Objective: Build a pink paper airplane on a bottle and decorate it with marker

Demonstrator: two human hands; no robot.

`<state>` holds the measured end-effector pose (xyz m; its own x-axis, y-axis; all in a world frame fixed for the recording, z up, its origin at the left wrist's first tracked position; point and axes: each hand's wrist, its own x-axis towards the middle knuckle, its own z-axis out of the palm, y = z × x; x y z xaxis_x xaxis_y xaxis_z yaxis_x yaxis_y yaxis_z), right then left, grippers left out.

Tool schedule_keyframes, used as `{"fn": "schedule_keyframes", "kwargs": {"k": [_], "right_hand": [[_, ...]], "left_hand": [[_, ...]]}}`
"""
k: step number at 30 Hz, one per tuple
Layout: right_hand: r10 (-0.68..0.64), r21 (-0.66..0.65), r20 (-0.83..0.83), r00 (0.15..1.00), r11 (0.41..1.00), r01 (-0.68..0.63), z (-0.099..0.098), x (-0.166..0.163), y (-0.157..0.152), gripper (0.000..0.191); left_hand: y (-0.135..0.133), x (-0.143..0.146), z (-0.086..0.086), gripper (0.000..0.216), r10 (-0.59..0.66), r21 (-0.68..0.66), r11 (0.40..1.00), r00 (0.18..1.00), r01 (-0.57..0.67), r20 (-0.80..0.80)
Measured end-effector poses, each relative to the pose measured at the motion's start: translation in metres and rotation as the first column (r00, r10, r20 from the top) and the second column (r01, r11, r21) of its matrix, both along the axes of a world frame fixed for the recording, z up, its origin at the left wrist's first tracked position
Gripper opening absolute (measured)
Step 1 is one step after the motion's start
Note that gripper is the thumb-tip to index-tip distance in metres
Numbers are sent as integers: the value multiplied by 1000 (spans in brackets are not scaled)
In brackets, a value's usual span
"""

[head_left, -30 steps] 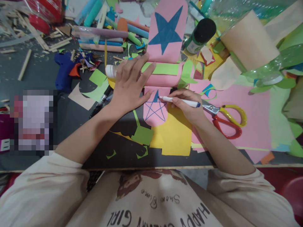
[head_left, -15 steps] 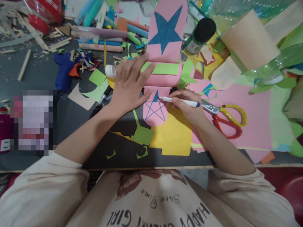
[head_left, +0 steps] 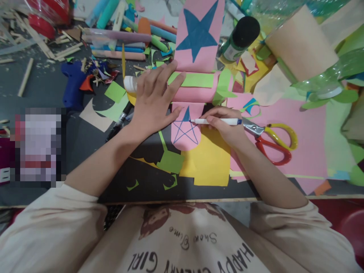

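A pink paper model plane lies crosswise before me, with a light green strip along its body. My left hand rests over its left part, fingers spread, steadying it. My right hand is closed around a white marker with a blue end. The marker's tip touches the near wing, where a star is outlined in blue and its top point is filled in. On the far wing a whole blue star shows. A white bottle cap sticks out left of my left hand.
Right of my right hand lie scissors with red and yellow handles on pink paper. A dark-capped green bottle lies behind. At left are a blue glue gun, wood sticks, markers and paper scraps. Yellow paper lies below the wing.
The marker's tip has shifted slightly down along the star's top point, and the marker lies a little flatter. My left hand stays on the plane. The whole view has shifted slightly.
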<state>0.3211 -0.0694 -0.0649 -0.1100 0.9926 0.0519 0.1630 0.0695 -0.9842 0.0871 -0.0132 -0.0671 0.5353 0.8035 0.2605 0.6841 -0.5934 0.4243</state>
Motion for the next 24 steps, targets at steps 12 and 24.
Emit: {"fn": "schedule_keyframes", "kwargs": {"k": [12, 24], "right_hand": [[-20, -1, 2, 1000, 1000, 20, -1, 0, 1, 7], [-35, -15, 39, 999, 999, 36, 3, -2, 1, 10]], "left_hand": [[-2, 1, 2, 71, 18, 20, 1000, 999, -17, -47], [-1, -2, -4, 72, -2, 76, 997, 1000, 3, -9]]}}
